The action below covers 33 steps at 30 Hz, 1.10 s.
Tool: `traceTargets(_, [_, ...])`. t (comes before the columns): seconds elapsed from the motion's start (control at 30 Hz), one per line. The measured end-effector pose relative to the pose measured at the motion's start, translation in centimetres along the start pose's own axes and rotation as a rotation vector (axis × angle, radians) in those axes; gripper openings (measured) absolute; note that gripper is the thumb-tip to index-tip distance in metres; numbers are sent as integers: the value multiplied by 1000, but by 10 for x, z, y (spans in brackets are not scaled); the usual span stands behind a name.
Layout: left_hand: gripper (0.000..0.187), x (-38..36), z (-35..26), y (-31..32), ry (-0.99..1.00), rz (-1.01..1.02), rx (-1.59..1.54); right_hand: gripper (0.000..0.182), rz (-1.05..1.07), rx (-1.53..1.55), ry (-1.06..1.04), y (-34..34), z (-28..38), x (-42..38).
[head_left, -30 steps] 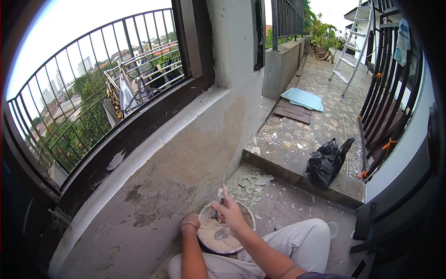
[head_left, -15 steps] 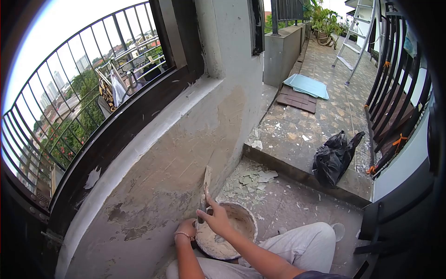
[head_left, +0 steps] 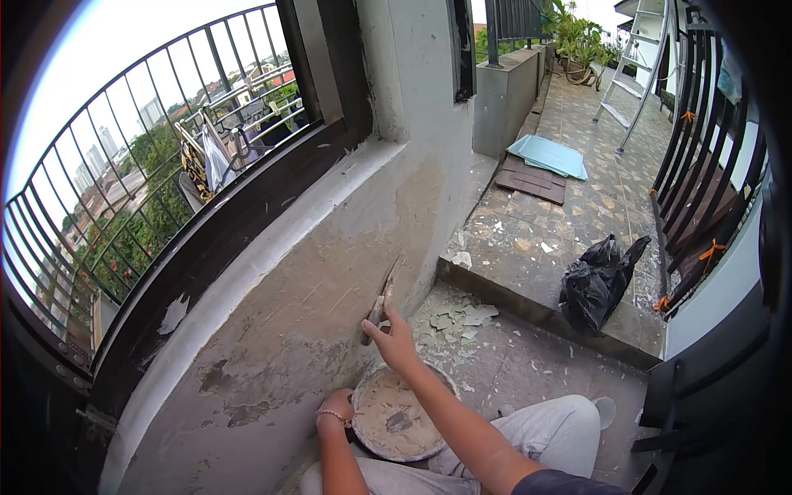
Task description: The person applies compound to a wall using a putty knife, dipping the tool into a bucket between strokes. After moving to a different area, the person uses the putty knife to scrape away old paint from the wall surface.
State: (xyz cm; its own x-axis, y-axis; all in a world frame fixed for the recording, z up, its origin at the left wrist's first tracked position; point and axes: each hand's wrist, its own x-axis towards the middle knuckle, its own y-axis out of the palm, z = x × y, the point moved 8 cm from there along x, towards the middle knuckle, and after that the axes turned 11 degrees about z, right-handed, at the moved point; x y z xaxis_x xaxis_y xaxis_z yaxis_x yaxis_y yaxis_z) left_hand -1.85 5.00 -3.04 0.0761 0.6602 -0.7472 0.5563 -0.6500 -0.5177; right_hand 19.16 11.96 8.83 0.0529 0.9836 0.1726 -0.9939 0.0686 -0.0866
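My right hand (head_left: pixel 396 340) grips the dark handle of a putty knife (head_left: pixel 377 313). Its blade points up and away, up against the patched wall (head_left: pixel 330 272) or very near it. My left hand (head_left: pixel 337 406) is closed on the left rim of a round bucket (head_left: pixel 360 437) that stands between my legs. Inside lies beige-grey wet filler (head_left: pixel 400 408), with a darker patch in its middle. Smoothed tan filler covers much of the wall, while rough, chipped spots show lower left.
Peeled paint flakes (head_left: pixel 454 322) litter the floor beside the step (head_left: pixel 528 307). A black plastic bag (head_left: pixel 601 285) sits on the step's edge. Farther back are light-blue sheets (head_left: pixel 551 157), a brown panel (head_left: pixel 530 181) and a metal ladder (head_left: pixel 634 78). A clear cup (head_left: pixel 605 411) stands by my knee.
My right hand has lifted the putty knife up and away from over the bucket, toward the wall. The knife leans further right. My left hand stays at the bucket's rim.
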Motion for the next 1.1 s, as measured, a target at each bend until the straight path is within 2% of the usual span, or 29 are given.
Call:
traceTargets(0.13, [41, -1, -2, 0, -10, 14, -27, 77, 136, 80, 123, 24, -1, -41])
traceTargets(0.23, [42, -12, -12, -1, -18, 76, -28, 76, 214, 143, 86, 29, -10, -78])
traceTargets(0.33, [50, -11, -13, 0, -9, 145, -21, 77, 227, 379, 181, 16, 8, -111])
traceTargets(0.43, [49, -9, -9, 1, -7, 140, -38, 75, 208, 418, 239, 0, -3, -118])
traceTargets(0.5, [49, -11, -10, 0, -8, 115, -51, 72, 155, 372, 205, -15, -7, -107])
traceTargets(0.6, [50, -13, -13, 0, -9, 163, -45, 70, 71, 279, 123, -33, 20, -78])
traceTargets(0.67, [51, -7, -6, 0, -16, 125, -57, 70, 19, 265, 102, -36, 37, -58])
traceTargets(0.8, [51, -6, -6, -1, -20, 87, -26, 75, 97, -5, -9, -12, 37, -22])
traceTargets(1.0, [49, 0, -7, 3, 10, 131, 40, 80, 92, -137, -5, 50, 14, -63])
traceTargets(1.1, [33, -2, -3, -1, -15, 37, 3, 83, 176, -100, 68, 57, -5, -92])
